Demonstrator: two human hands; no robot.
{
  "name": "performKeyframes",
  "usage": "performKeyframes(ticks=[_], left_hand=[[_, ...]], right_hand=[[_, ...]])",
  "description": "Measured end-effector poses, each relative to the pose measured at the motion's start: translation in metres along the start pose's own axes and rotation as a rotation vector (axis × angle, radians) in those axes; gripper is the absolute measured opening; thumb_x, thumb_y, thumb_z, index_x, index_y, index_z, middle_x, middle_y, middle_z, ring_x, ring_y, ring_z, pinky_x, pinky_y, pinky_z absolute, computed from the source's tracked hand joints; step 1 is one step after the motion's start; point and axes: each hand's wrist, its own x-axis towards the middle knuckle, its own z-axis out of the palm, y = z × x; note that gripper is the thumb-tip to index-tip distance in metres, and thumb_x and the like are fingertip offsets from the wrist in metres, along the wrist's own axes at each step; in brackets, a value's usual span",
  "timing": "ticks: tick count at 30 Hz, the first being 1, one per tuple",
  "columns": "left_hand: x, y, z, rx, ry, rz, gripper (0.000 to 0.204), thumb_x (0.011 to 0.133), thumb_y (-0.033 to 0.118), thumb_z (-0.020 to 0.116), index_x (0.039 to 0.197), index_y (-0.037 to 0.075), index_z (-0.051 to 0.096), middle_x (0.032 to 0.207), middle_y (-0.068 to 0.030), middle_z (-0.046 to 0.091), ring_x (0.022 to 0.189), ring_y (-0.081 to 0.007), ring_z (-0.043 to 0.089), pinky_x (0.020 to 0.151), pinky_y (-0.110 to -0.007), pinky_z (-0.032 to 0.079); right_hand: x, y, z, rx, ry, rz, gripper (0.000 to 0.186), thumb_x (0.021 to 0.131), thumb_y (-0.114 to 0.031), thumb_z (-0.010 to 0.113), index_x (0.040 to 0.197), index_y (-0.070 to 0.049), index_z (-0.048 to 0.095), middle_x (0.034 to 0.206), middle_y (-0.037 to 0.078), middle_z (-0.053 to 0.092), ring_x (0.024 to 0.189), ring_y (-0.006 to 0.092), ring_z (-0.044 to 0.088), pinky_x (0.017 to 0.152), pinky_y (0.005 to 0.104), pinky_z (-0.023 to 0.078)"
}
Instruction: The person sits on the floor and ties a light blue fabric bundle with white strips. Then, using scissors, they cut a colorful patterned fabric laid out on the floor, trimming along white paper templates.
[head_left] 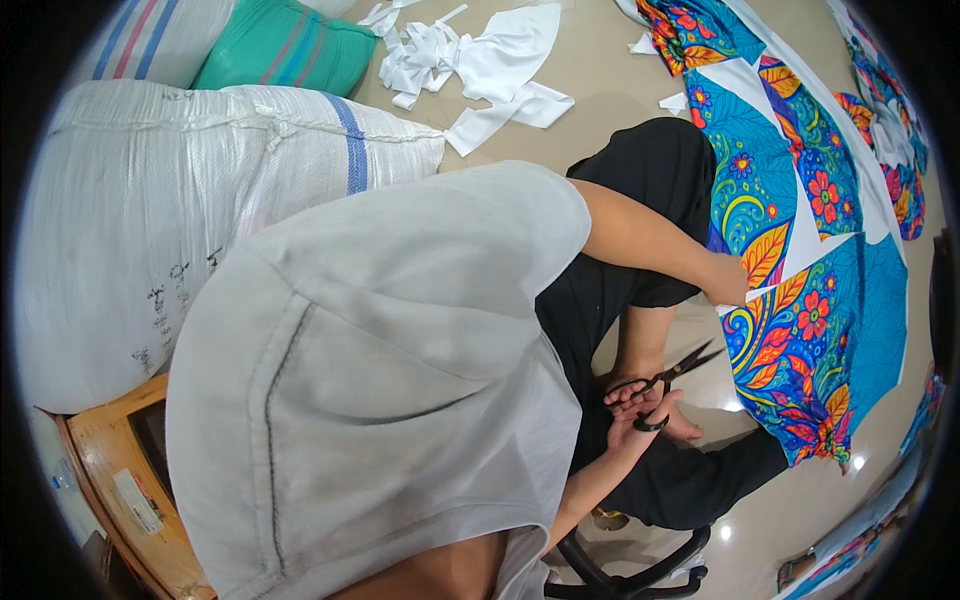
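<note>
My left hand reaches to the edge of the bright turquoise floral fabric, its fingers closed on it and partly hidden. Below it, my right hand grips a pair of black scissors by the handles, with the blades slightly apart and pointing toward the fabric. The printed fabric has white cut gaps and pale borders, and runs from the top right down over my black-trousered leg. My bare foot is just beyond the scissors.
White sacks and a green sack stand at the left, above a wooden piece of furniture. White fabric scraps lie on the tiled floor. More printed fabric is at the far right. A black chair base is at the bottom.
</note>
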Motion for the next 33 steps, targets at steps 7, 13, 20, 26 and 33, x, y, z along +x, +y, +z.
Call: performKeyframes(ticks=[7,13,20,26,33], left_hand=[[0.006,-0.006,-0.005,-0.056,-0.071,-0.024,0.027,0.069,0.021,0.067,0.092,0.008,0.067,0.086,-0.0090,0.066,0.083,-0.0276,0.062,0.070,-0.046,0.042],[0.007,-0.009,-0.004,-0.057,-0.178,-0.042,0.027,0.068,0.024,0.069,0.090,0.009,0.068,0.083,-0.0077,0.065,0.080,-0.0254,0.061,0.072,-0.045,0.038],[0.014,-0.016,-0.001,-0.096,-0.199,-0.054,0.027,0.070,0.024,0.067,0.092,0.008,0.068,0.088,-0.0089,0.066,0.084,-0.0269,0.061,0.067,-0.051,0.040],[0.016,-0.017,-0.001,-0.061,-0.244,-0.050,0.027,0.071,0.021,0.066,0.094,0.008,0.068,0.091,-0.0094,0.066,0.086,-0.0277,0.061,0.066,-0.051,0.040],[0.009,-0.020,-0.005,-0.117,-0.225,-0.094,0.032,0.070,0.025,0.070,0.097,0.007,0.068,0.093,-0.0083,0.066,0.089,-0.0281,0.061,0.070,-0.052,0.041]], right_hand=[[0.026,-0.022,0.008,-0.114,0.045,0.135,0.068,0.076,-0.074,0.047,0.072,-0.006,0.049,0.060,0.006,0.048,0.054,0.0204,0.051,0.052,0.0302,0.046],[0.049,-0.031,0.017,-0.083,0.034,0.089,0.068,0.077,-0.073,0.047,0.069,-0.005,0.048,0.059,0.006,0.046,0.051,0.0200,0.048,0.051,0.0291,0.044],[0.062,-0.032,0.009,-0.143,0.073,0.084,0.071,0.077,-0.074,0.045,0.074,-0.004,0.045,0.062,0.008,0.043,0.055,0.0212,0.045,0.054,0.0317,0.041],[0.064,-0.029,0.006,-0.151,0.065,0.087,0.068,0.078,-0.072,0.046,0.068,-0.006,0.042,0.058,0.006,0.040,0.050,0.0190,0.039,0.049,0.0299,0.035],[0.063,-0.029,0.011,-0.202,-0.003,0.119,0.064,0.079,-0.071,0.047,0.065,-0.008,0.040,0.053,0.002,0.034,0.046,0.0168,0.036,0.046,0.0286,0.031]])
